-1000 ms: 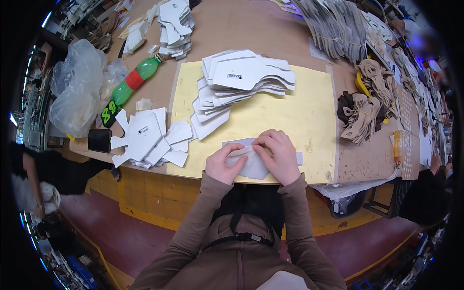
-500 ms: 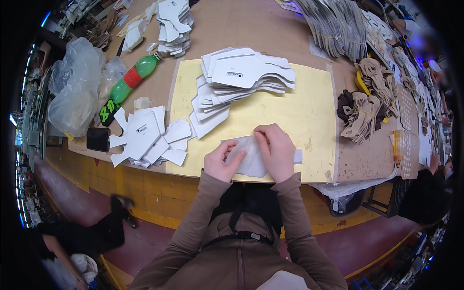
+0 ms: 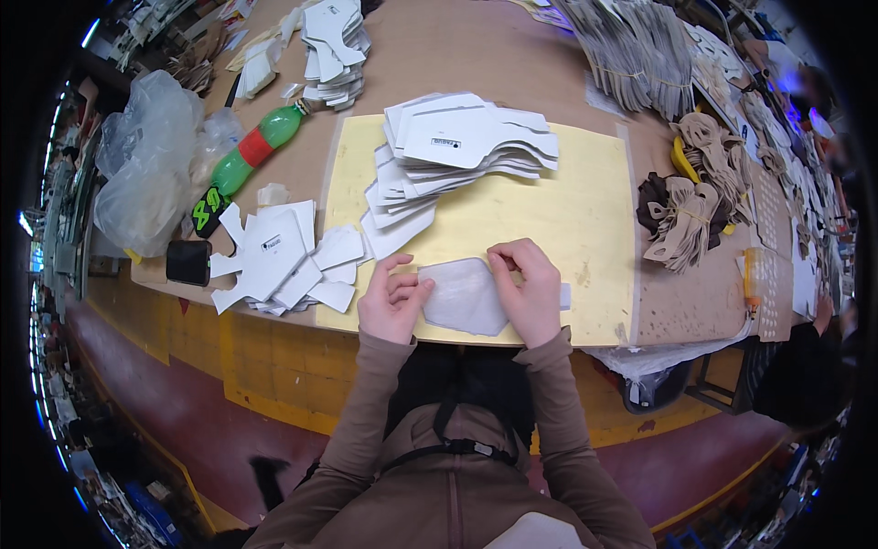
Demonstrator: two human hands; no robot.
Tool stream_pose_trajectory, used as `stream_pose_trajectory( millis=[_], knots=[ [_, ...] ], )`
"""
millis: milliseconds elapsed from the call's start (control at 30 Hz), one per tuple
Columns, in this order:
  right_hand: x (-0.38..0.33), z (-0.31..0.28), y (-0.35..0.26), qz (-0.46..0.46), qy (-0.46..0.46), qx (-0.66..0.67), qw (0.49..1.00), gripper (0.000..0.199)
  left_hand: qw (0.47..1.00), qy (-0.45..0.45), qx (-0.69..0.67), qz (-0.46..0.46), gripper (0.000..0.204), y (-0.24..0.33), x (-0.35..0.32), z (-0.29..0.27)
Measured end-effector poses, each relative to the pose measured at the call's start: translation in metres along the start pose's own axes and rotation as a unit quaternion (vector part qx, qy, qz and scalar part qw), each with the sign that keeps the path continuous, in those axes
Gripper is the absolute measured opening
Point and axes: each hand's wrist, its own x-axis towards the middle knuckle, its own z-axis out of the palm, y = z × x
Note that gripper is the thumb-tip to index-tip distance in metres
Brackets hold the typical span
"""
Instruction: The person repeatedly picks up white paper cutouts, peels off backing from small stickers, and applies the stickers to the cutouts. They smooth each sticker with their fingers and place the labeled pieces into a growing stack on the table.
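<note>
A thin grey-white cut piece (image 3: 465,300) with angled edges lies near the front edge of the yellow sheet (image 3: 585,220). My right hand (image 3: 530,291) pinches its upper right edge between thumb and forefinger. At its left edge is my left hand (image 3: 389,304), fingers loosely bent and apart, the thumb tip close to or touching the edge. A pale strip (image 3: 565,296) shows partly from behind my right hand. Beyond my hands, a fanned stack of white cut pieces (image 3: 448,142) rests on the sheet. More white pieces (image 3: 274,252) are heaped to the left.
At the left are a black phone (image 3: 188,263), a green bottle (image 3: 261,142) with a red label, and clear plastic bags (image 3: 142,169). Tied beige pieces (image 3: 688,215) and an amber bottle (image 3: 754,274) are at the right. Grey bundled strips (image 3: 631,50) lie farther back.
My left hand has moved left, off the top of the grey-white piece, and its fingers have spread. The piece now shows flatter and more fully. The person at lower left has mostly left view.
</note>
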Motion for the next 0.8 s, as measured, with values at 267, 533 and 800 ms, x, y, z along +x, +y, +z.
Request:
stream_pose_trajectory(
  millis=[267, 533, 800],
  knots=[
    [0.001, -0.001, 0.001, -0.034, -0.018, -0.042, 0.998, 0.005, 0.980, -0.087, 0.153, 0.092, 0.015, 0.008, -0.005, -0.007],
    [0.001, -0.001, 0.002, -0.031, -0.026, -0.051, 0.998, 0.005, 0.965, -0.040, 0.216, 0.143, 0.020, 0.005, -0.006, -0.002],
    [0.001, 0.000, 0.002, -0.028, -0.023, -0.053, 0.998, 0.005, 0.893, -0.016, 0.395, 0.215, 0.025, 0.010, -0.011, 0.000]
  ],
)
